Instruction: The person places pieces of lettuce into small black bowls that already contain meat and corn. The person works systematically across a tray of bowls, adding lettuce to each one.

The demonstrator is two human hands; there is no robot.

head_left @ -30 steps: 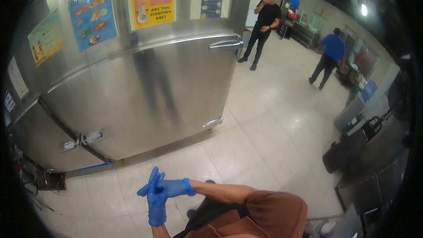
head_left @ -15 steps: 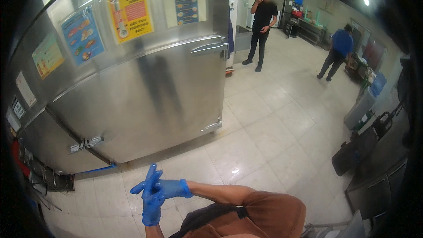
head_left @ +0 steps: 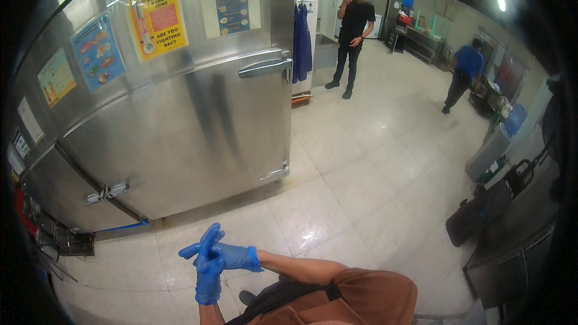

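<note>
Steel door [head_left: 180, 138] nearer; gloved hands [head_left: 212, 263] interlaced.

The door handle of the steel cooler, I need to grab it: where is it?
In the head view, the door handle sits upper centre, on the right edge of the steel door, beside hanging blue aprons, beyond the gloved hands.

head view | worn high, looks down | gloved hands [head_left: 212, 263] near | steel door [head_left: 180, 138] ahead
</note>
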